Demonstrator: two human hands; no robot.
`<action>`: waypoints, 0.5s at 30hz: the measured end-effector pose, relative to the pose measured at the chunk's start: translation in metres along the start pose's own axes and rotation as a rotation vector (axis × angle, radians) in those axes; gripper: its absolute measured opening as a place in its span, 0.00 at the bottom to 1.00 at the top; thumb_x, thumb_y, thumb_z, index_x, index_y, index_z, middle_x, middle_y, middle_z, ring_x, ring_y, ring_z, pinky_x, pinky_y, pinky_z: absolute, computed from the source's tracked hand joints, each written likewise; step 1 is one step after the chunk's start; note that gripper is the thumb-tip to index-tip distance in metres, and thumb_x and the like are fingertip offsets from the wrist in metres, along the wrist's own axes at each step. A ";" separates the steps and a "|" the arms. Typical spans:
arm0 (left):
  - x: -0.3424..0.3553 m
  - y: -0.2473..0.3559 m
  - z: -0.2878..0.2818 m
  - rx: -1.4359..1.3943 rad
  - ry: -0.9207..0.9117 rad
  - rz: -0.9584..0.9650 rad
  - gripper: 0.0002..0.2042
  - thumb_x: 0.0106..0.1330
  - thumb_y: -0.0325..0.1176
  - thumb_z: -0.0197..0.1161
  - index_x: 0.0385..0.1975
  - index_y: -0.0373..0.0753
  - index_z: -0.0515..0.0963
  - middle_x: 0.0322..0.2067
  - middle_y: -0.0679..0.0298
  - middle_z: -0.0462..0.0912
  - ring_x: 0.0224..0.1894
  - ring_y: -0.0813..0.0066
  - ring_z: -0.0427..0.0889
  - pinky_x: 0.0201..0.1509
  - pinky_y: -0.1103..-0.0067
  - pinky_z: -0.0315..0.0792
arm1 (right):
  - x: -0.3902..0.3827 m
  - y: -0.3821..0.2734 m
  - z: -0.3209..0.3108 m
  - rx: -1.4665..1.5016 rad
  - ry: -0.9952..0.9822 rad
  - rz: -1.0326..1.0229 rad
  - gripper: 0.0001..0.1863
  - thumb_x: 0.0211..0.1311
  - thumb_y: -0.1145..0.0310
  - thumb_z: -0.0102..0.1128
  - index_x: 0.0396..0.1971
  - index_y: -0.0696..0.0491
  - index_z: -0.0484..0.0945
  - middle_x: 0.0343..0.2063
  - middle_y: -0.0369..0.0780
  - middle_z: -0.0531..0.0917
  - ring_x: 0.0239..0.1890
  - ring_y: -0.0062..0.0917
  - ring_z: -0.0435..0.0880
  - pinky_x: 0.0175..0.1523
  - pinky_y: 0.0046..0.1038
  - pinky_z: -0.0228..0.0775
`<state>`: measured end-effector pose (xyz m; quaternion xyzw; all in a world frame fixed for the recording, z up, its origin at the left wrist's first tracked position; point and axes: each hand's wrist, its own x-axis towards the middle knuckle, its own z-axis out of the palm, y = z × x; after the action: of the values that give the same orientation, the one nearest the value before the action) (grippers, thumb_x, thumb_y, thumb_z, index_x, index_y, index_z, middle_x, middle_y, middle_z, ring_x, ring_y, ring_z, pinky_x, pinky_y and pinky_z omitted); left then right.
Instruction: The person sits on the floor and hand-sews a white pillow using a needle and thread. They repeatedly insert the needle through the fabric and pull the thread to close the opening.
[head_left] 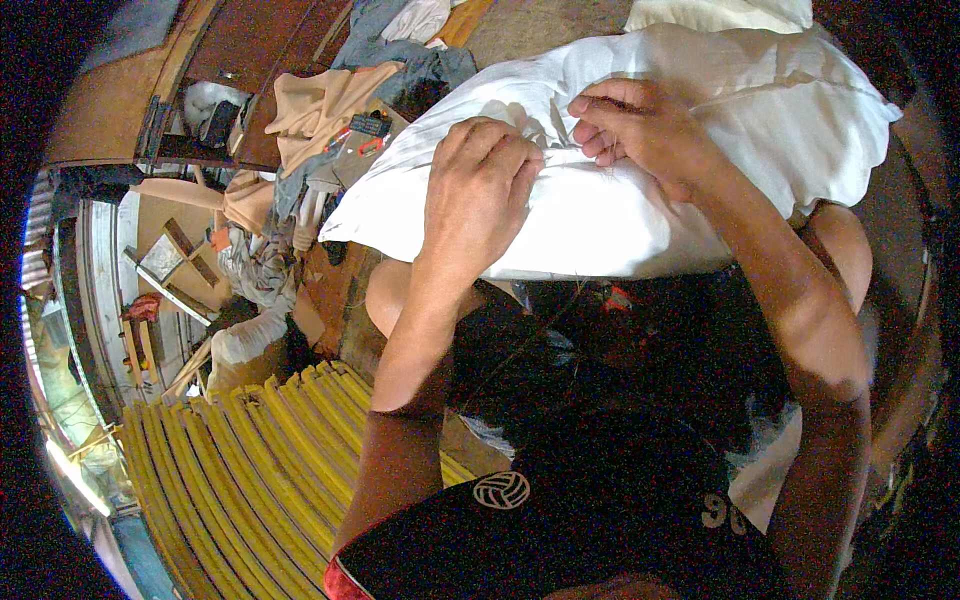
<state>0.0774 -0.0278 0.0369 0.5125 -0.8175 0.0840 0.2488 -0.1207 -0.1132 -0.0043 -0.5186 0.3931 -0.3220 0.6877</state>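
Note:
A stuffed white pillow (pixel 770 140) lies across my bare knees, its cloth creased near the middle. My left hand (pixel 480 190) rests on it with fingers bent and closed, gripping the cloth beside the creases. Just right of it, my right hand (pixel 640 135) has thumb and fingers curled in a pinch over the same creases. Thin strands show by the fingertips of my right hand, but what exactly it holds is too small to make out.
A yellow slatted seat (pixel 230 470) is at lower left. A wooden cabinet (pixel 105 105), a peach cloth (pixel 310 100), small tools (pixel 370 125) and piled fabric (pixel 255 260) fill the left side. Another white cushion (pixel 715 12) lies beyond the pillow at the top.

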 end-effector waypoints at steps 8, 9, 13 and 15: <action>-0.002 0.000 0.004 -0.261 0.032 -0.160 0.10 0.58 0.29 0.73 0.36 0.36 0.82 0.36 0.56 0.83 0.45 0.56 0.80 0.50 0.66 0.74 | 0.001 -0.006 -0.017 0.212 -0.167 0.083 0.18 0.69 0.56 0.64 0.48 0.54 0.79 0.37 0.38 0.85 0.38 0.24 0.85 0.44 0.27 0.79; -0.002 -0.001 0.005 -0.294 0.037 -0.171 0.10 0.58 0.30 0.73 0.37 0.36 0.82 0.36 0.56 0.83 0.45 0.56 0.80 0.50 0.67 0.74 | 0.003 -0.003 -0.018 0.235 -0.178 0.072 0.18 0.69 0.55 0.64 0.48 0.54 0.79 0.37 0.38 0.85 0.38 0.24 0.85 0.44 0.27 0.79; 0.003 0.009 0.006 -0.330 -0.001 -0.341 0.09 0.57 0.30 0.74 0.35 0.37 0.83 0.38 0.56 0.84 0.46 0.58 0.82 0.50 0.69 0.75 | 0.005 -0.001 -0.020 0.230 -0.223 0.044 0.18 0.69 0.55 0.64 0.48 0.53 0.79 0.38 0.37 0.85 0.39 0.24 0.85 0.44 0.27 0.79; 0.003 0.008 0.006 -0.361 -0.022 -0.364 0.08 0.58 0.30 0.74 0.34 0.37 0.83 0.41 0.56 0.85 0.48 0.61 0.82 0.54 0.71 0.75 | 0.009 0.003 -0.020 0.246 -0.225 0.024 0.18 0.69 0.55 0.64 0.48 0.53 0.79 0.38 0.37 0.85 0.39 0.23 0.85 0.44 0.26 0.79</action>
<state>0.0671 -0.0291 0.0343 0.5995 -0.7161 -0.1151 0.3384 -0.1341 -0.1293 -0.0122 -0.4584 0.2773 -0.2992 0.7896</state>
